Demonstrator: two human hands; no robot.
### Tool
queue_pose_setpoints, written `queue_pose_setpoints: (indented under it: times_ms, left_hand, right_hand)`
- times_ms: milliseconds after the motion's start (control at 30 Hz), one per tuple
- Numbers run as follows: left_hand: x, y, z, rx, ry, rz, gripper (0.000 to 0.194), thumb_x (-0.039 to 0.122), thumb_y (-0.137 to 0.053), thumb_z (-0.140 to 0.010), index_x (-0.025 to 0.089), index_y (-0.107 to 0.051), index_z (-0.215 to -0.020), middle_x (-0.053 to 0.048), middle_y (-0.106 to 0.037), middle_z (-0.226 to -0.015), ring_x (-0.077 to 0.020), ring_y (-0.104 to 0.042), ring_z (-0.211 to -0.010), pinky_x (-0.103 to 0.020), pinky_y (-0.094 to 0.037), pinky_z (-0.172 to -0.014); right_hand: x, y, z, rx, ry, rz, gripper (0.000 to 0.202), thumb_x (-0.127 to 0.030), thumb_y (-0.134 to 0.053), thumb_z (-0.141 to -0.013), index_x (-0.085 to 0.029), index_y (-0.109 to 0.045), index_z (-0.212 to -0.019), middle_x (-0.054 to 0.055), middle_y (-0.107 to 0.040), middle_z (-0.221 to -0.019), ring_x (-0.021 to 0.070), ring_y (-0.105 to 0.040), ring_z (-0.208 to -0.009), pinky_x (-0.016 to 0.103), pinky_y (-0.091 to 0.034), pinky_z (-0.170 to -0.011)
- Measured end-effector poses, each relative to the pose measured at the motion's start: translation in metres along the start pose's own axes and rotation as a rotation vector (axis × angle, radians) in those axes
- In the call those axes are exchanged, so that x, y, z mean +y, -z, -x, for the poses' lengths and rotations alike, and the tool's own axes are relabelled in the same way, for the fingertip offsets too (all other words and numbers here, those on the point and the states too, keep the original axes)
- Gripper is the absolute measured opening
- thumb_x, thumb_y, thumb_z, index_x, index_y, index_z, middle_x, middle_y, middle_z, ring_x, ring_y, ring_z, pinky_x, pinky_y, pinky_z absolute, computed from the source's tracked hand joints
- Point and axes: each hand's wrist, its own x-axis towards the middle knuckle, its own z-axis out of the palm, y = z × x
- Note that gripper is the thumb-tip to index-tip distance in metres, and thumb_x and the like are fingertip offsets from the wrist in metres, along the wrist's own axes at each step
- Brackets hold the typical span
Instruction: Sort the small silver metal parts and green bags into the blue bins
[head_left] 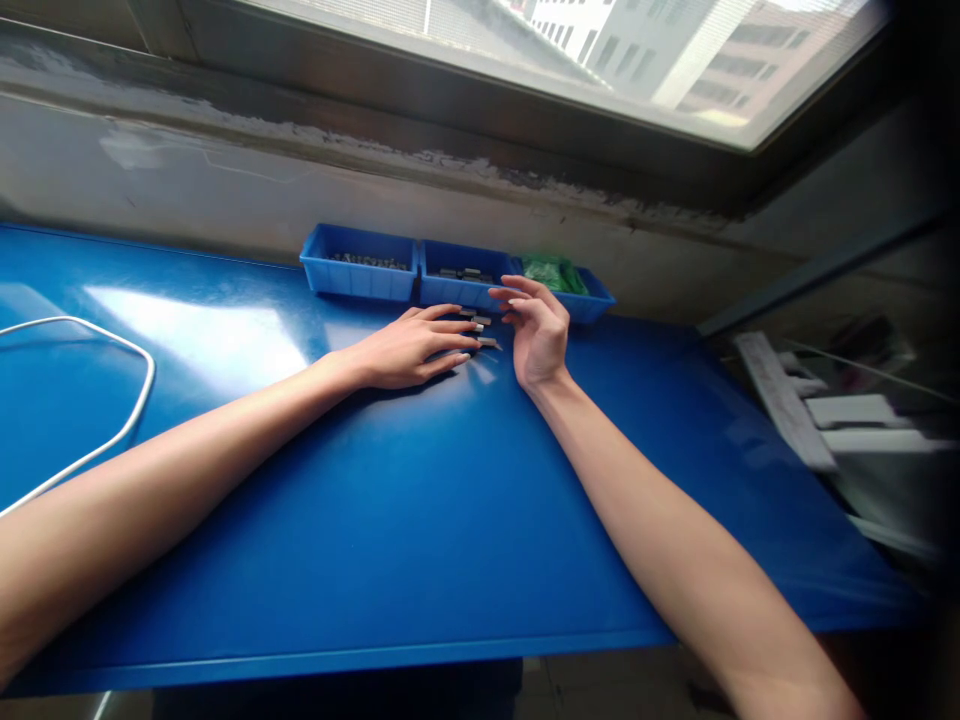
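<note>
My left hand [411,348] lies palm down with its fingers spread toward a few small grey pieces [486,342] on the blue table. Its fingertips partly cover these pieces, whose kind I cannot make out. Just to their right, my right hand [541,335] stands raised on edge, its fingers loosely curved and apart, with nothing visible in them. Behind both hands is the middle blue bin [457,292], holding similar dark grey pieces. The right blue bin [598,298], partly hidden by my right hand, contains green plastic packaging [551,272].
A left blue bin [360,280] with many small metal parts adjoins the middle one along the wall. The blue table [420,540] carries a white cable [146,385] at left. Past its right edge are blurred white objects [855,410]. A window is above.
</note>
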Motion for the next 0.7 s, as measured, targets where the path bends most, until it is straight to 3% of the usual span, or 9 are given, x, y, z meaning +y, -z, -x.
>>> queue_pose_setpoints:
  times_ms: [133,200,300,400,567,700]
  left_hand:
    - [-0.0002,-0.0005,-0.0006,0.078,-0.064,-0.017,0.037,0.039,-0.051,-0.106,0.022,-0.074,-0.131,-0.009,-0.069,-0.143,-0.0311,-0.048,-0.147,-0.049,-0.040,-0.123]
    - [0.0004,-0.0002,-0.0010,0.072,-0.087,-0.027,0.042,0.038,-0.051,-0.106,0.023,-0.068,-0.141,-0.009,-0.063,-0.151,-0.0317,-0.045,-0.150,-0.050,-0.037,-0.125]
    - [0.0030,0.0011,-0.0018,-0.027,-0.105,-0.040,0.046,0.037,-0.046,-0.109,0.028,-0.057,-0.153,-0.005,-0.048,-0.165,-0.0331,-0.032,-0.159,-0.054,-0.028,-0.129]
    - [0.0058,0.0018,-0.0028,-0.064,-0.144,-0.043,0.044,0.035,-0.041,-0.110,0.027,-0.063,-0.147,-0.005,-0.054,-0.160,-0.0311,-0.035,-0.158,-0.051,-0.030,-0.129]
    - [0.0071,0.0003,-0.0011,0.108,-0.111,-0.046,0.035,0.033,-0.050,-0.106,0.020,-0.076,-0.125,-0.015,-0.069,-0.139,-0.0285,-0.066,-0.127,-0.042,-0.051,-0.108]
    - [0.0048,0.0003,-0.0002,0.208,-0.028,0.060,0.025,0.029,-0.056,-0.102,0.019,-0.079,-0.103,-0.013,-0.075,-0.115,-0.0227,-0.073,-0.102,-0.034,-0.056,-0.091]
  right_hand:
    - [-0.0007,-0.0010,-0.0004,0.001,-0.035,-0.059,0.030,-0.031,-0.059,-0.076,-0.024,-0.073,-0.101,0.003,-0.080,-0.099,0.0242,-0.072,-0.101,0.037,-0.055,-0.086]
    - [-0.0008,-0.0013,-0.0004,-0.004,-0.043,-0.049,0.030,-0.031,-0.058,-0.077,-0.024,-0.073,-0.102,0.003,-0.079,-0.099,0.0241,-0.072,-0.101,0.037,-0.055,-0.086]
    - [-0.0009,-0.0012,-0.0003,-0.014,-0.054,-0.017,0.031,-0.033,-0.057,-0.078,-0.024,-0.072,-0.103,0.004,-0.080,-0.102,0.0243,-0.071,-0.102,0.037,-0.056,-0.086]
    - [-0.0012,-0.0010,-0.0001,-0.028,-0.059,-0.004,0.032,-0.033,-0.056,-0.078,-0.024,-0.072,-0.104,0.004,-0.080,-0.102,0.0244,-0.071,-0.102,0.038,-0.056,-0.086]
    - [-0.0019,-0.0008,0.0003,-0.058,-0.046,0.002,0.030,-0.035,-0.056,-0.079,-0.024,-0.072,-0.103,0.005,-0.079,-0.101,0.0244,-0.071,-0.100,0.038,-0.055,-0.086]
    - [-0.0025,-0.0008,0.0006,-0.057,-0.049,0.010,0.030,-0.035,-0.056,-0.080,-0.024,-0.072,-0.103,0.004,-0.079,-0.100,0.0244,-0.071,-0.100,0.038,-0.055,-0.086]
